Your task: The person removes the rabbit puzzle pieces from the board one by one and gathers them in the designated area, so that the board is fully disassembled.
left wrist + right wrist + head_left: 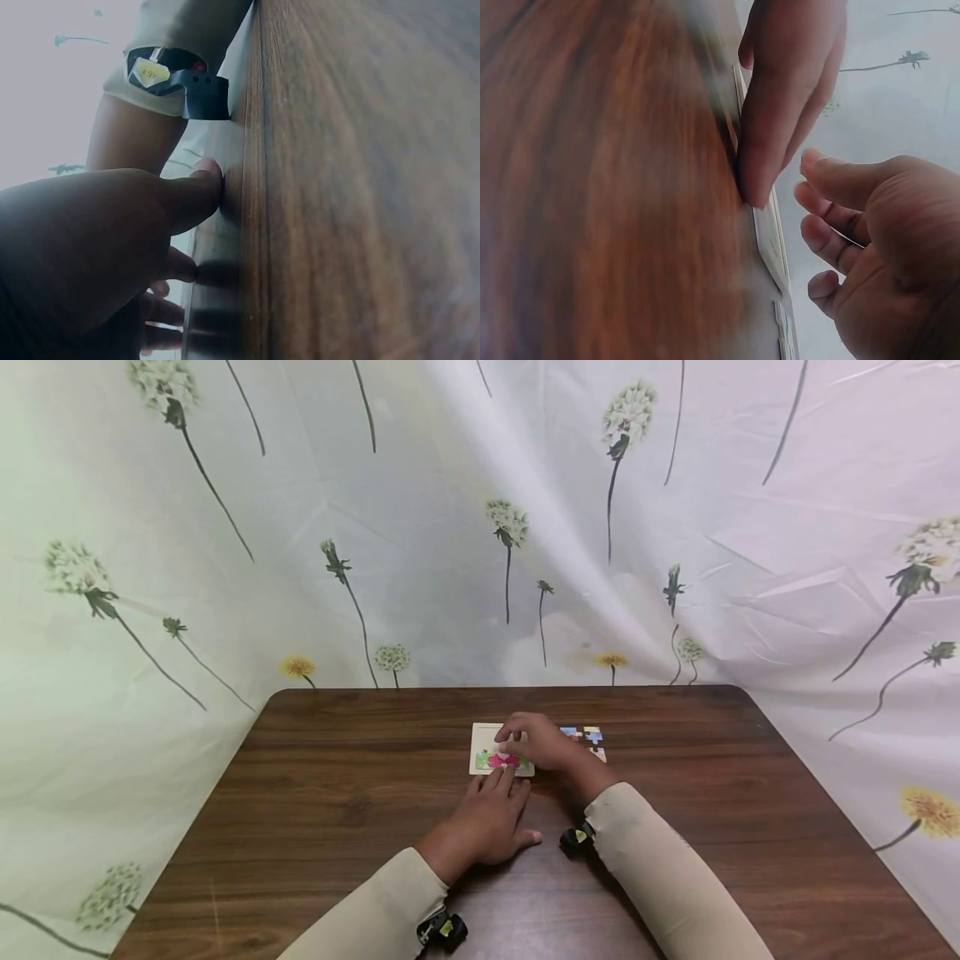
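A small pale jigsaw board (483, 737) lies on the table with a strip of green and pink picture along its near side. My left hand (487, 818) lies palm down, its extended fingertips touching the board's near edge. Over the board's right part hovers my right hand (540, 742), fingers loosely bent. In the right wrist view, no piece shows between the right thumb and fingers (821, 232), which stand off the board's edge (769, 240). Loose jigsaw pieces (592, 735) lie right of the board, partly hidden behind the right hand and wrist.
The brown wood-grain table (337, 827) reaches back to a white curtain (450, 568) printed with dandelions. Both forearms wear pale sleeves, and a black wrist camera (576, 841) is strapped on the right one, another (444, 932) on the left.
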The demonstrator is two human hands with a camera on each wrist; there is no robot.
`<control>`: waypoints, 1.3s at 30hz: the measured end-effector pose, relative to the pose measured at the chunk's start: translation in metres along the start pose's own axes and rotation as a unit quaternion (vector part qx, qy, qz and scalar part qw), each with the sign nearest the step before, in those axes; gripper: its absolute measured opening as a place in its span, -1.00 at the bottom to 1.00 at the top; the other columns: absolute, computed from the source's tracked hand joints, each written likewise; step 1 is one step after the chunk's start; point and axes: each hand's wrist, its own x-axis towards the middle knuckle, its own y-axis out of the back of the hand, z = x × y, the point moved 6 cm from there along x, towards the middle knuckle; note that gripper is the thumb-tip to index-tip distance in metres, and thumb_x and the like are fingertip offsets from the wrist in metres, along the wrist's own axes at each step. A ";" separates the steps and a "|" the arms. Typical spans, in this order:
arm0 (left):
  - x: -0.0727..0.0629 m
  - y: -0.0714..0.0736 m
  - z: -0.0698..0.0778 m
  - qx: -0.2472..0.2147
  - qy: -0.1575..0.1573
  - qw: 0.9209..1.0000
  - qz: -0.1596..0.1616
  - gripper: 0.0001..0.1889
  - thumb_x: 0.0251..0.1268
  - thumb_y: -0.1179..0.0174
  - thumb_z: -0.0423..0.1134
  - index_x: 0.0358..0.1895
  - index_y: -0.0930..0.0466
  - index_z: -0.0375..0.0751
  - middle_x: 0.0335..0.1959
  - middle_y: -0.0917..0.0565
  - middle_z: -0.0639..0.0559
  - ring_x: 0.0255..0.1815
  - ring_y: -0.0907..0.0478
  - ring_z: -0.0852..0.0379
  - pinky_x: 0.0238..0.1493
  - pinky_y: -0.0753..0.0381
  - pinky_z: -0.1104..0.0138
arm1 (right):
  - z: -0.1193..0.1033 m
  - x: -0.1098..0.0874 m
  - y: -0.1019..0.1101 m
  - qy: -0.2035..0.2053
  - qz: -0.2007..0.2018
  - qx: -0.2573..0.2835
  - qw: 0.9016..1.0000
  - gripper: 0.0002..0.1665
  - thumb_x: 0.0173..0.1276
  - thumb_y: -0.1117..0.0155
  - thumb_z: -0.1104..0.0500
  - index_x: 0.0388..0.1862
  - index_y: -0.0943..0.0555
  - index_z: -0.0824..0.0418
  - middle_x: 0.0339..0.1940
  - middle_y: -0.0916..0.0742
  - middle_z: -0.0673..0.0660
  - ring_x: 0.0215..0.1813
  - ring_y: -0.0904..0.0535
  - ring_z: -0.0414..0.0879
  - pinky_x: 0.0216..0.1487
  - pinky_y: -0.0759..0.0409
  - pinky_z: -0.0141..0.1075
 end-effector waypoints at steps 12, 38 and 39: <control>-0.001 0.000 0.001 0.016 -0.005 1.000 0.011 -0.14 0.62 -0.08 0.38 0.72 -0.30 -0.13 0.78 -0.21 -0.25 0.82 -0.13 -0.19 0.70 -0.27 -0.19 | 0.000 0.010 -0.012 -0.014 -0.018 0.007 1.000 -0.84 0.59 -0.40 0.24 -0.05 -0.89 0.12 -0.04 -0.79 0.06 -0.07 -0.63 -0.15 0.00 -0.65 -0.23; -0.001 0.000 0.000 0.012 -0.005 1.000 0.010 -0.14 0.62 -0.09 0.37 0.71 -0.31 -0.15 0.78 -0.19 -0.26 0.82 -0.11 -0.19 0.67 -0.32 -0.19 | -0.004 0.015 -0.023 -0.001 -0.032 -0.011 0.999 -0.94 0.48 -0.54 0.22 -0.26 -0.84 0.15 -0.05 -0.75 0.08 0.05 -0.63 -0.09 0.12 -0.63 -0.21; -0.002 0.001 0.001 0.012 -0.006 1.000 0.011 -0.14 0.62 -0.10 0.37 0.71 -0.31 -0.15 0.78 -0.19 -0.26 0.82 -0.11 -0.20 0.67 -0.32 -0.19 | -0.003 0.015 -0.024 -0.006 -0.033 -0.010 0.999 -0.94 0.48 -0.54 0.22 -0.25 -0.84 0.14 -0.04 -0.75 0.07 0.06 -0.62 -0.09 0.13 -0.62 -0.20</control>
